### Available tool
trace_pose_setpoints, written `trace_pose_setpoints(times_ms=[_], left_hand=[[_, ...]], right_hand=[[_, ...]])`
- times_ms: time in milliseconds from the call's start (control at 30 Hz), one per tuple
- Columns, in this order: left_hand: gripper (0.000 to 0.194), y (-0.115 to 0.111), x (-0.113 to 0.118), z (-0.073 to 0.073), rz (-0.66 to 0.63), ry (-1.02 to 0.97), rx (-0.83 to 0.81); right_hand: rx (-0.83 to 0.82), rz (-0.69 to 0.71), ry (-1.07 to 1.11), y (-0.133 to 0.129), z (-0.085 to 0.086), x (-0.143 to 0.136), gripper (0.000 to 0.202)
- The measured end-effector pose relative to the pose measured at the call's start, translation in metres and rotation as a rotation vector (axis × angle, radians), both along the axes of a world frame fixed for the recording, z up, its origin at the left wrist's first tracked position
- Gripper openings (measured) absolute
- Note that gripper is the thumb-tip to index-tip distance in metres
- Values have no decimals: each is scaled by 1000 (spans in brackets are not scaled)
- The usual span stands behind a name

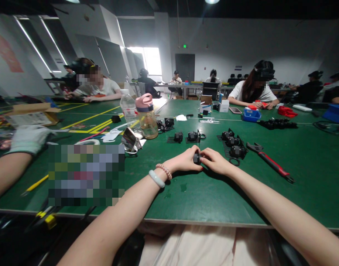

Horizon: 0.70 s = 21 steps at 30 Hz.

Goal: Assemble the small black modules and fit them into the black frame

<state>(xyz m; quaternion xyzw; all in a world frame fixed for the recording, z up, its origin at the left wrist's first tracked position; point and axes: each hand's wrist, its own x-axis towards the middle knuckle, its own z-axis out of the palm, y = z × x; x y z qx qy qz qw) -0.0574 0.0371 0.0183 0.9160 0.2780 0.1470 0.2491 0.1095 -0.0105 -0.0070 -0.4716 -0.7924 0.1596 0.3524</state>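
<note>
Both hands meet above the green table around a small black fitting (197, 159) with a hexagonal part. My left hand (187, 159) has its fingers closed around the fitting's left side. From the right, my right hand (216, 161) pinches it with thumb and fingertips. Fingers partly hide the fitting. Beyond my hands stand two similar black fittings, a left one (178, 137) and a right one (192, 137) with a black ring (203, 136) beside it. Several more black fittings (237, 151) cluster to the right, with another ring (234, 162) in front of them.
A red-handled adjustable wrench (271, 164) lies right of the cluster. To the left stand a pink-lidded bottle (147, 120), a clear bottle (127, 107) and a propped phone-like device (130, 139). Another person's gloved hand (29, 140) is at far left. A blue bin (251, 115) sits farther back.
</note>
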Motion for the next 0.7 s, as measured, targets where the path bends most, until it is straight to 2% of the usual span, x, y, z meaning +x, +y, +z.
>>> trace_pose_setpoints(times_ms=[700], left_hand=[[49,4,1,-4,-2,-5,7]], right_hand=[[-21,-15,2,1,-1,-1,17]])
